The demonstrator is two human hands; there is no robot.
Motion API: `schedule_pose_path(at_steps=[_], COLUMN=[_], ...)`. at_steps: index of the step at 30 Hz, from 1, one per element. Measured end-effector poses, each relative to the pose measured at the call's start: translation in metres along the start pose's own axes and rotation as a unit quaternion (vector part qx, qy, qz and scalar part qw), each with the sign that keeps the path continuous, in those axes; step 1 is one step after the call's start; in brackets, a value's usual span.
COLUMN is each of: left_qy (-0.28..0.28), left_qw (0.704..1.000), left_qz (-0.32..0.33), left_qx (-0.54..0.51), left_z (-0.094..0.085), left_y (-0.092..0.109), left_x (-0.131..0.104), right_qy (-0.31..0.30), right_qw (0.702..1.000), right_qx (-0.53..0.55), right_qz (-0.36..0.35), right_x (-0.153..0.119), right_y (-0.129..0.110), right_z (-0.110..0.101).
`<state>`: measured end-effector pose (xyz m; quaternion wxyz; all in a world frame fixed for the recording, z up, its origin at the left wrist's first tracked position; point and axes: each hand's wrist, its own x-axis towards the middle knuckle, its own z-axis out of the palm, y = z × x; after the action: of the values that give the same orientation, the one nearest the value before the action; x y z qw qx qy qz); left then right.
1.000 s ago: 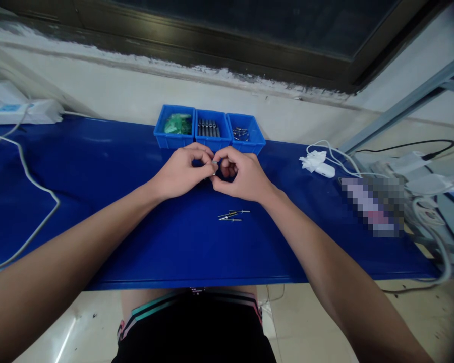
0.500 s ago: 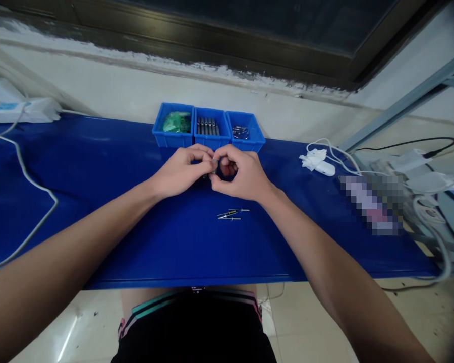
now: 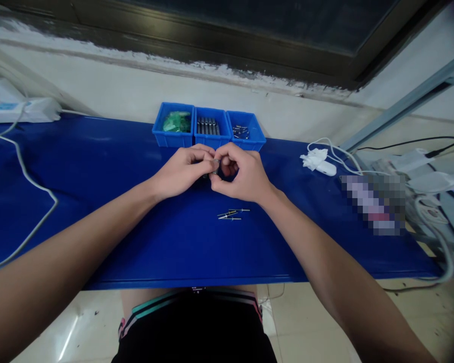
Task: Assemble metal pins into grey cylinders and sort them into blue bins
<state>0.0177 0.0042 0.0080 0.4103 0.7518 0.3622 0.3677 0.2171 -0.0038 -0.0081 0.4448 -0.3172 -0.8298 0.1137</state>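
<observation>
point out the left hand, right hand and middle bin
left hand (image 3: 179, 172): head view, on the back of the hand
right hand (image 3: 247, 172): head view, on the back of the hand
middle bin (image 3: 213, 141): head view, on its front wall

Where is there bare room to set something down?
Bare tabletop lies between the white cable and the blue bins, left of the left hand; between the metal pins and the table's near edge; and between the right forearm and the pixelated object. It is crowded just before the bins, where that hand meets the right hand, and around the white device at right.
</observation>
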Motion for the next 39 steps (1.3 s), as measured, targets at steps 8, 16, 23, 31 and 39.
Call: schedule_pose_path(at_steps=[8, 16, 23, 31, 39], left_qy=[0.004, 0.007, 0.012, 0.011, 0.023], left_qw=[1.000, 1.000, 1.000, 0.999, 0.999], left_qz=[-0.004, -0.005, 0.002, -0.012, -0.015], left_qx=[-0.017, -0.007, 0.006, -0.032, -0.040], left_z=[0.0018, 0.0015, -0.0006, 0.0008, 0.0008], left_y=[0.0002, -0.0001, -0.0022, -0.0045, -0.0042], left_x=[0.0001, 0.0006, 0.0004, -0.0004, -0.0001], right_qy=[-0.005, -0.007, -0.008, -0.013, -0.011], right_qw=[1.000, 1.000, 1.000, 1.000, 1.000], right_qx=[-0.004, -0.005, 0.000, -0.011, -0.010], right_qz=[0.003, 0.003, -0.001, 0.002, 0.001], right_x=[0.0016, 0.0017, 0.0012, 0.0011, 0.0004], right_y=[-0.0012, 0.0004, 0.0023, 0.0005, -0.0001], right_z=[-0.0019, -0.0010, -0.0018, -0.0036, -0.0032])
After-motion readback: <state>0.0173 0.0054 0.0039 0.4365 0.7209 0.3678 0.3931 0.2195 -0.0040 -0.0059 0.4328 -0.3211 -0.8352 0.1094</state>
